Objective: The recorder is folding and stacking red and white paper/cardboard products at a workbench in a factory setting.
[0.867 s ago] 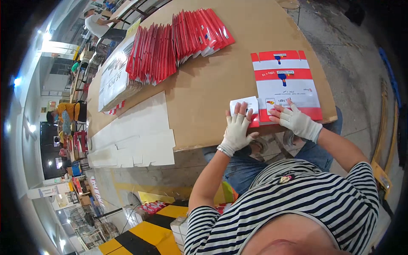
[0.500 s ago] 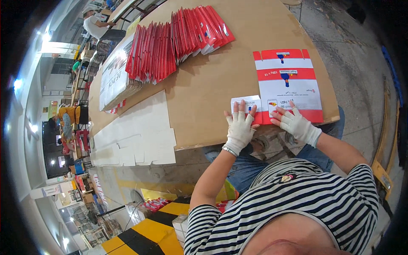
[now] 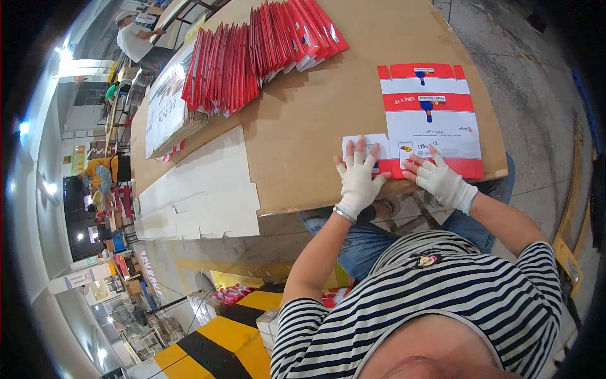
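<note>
A flat red and white printed carton blank (image 3: 435,134) lies near the right front edge of the table. My left hand (image 3: 360,181), in a white fingerless glove, rests on its small white and red side flap (image 3: 371,144), fingers spread and pointing away from me. On the main panel, close to the front edge, my right hand (image 3: 442,183) lies in a matching glove, fingers stretched out and slanting left. Neither hand grips anything. The gloves hide part of the blank's near edge.
A long row of red folded cartons (image 3: 233,69) leans along the back left of the brown-covered table (image 3: 315,151). Beside it sits a wrapped stack of flat sheets (image 3: 167,120). White card sheets (image 3: 208,189) lie at the left edge. A person (image 3: 136,41) is at the far left.
My left hand has shifted slightly on the flap, its fingers reaching a little further over it. My right hand stays nearly in place. The whole view has tilted slightly.
</note>
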Demonstrator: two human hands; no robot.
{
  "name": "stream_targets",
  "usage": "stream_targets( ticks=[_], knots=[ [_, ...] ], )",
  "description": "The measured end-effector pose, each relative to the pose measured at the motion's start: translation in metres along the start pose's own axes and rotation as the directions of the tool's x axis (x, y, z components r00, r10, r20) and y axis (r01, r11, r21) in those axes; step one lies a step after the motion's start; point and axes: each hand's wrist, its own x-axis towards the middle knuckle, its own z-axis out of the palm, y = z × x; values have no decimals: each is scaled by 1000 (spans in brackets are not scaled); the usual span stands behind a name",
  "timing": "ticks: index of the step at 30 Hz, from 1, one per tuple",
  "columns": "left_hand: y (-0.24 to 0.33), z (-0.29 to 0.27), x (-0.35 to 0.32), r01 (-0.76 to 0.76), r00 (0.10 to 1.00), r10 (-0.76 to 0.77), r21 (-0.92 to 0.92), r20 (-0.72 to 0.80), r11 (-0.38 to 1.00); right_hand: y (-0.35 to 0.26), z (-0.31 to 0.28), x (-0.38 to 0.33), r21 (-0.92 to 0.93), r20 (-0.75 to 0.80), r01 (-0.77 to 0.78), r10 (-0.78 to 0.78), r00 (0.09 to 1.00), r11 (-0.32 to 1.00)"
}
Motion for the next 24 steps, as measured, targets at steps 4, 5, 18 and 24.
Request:
stream_targets(
  ticks=[4, 5, 18, 24],
  knots=[
    [8, -2, 46, 63, 993, -63, -7, -96, 998, 2, -14, 3, 19, 19, 21, -22, 1000, 1000],
    [7, 2, 57, 61, 992, -62, -13, -110, 998, 3, -23, 4, 57, 35, 17, -19, 999, 998],
    [114, 33, -25, -145, 985, 159, -850, -73, 506, -47, -22, -74, 929, 332, -237, 925, 187, -285],
    [4, -17, -31, -89, 947, -96, -540, -306, 837, 156, -94, -73, 672, 239, -712, 851, 469, 204]
  ],
)
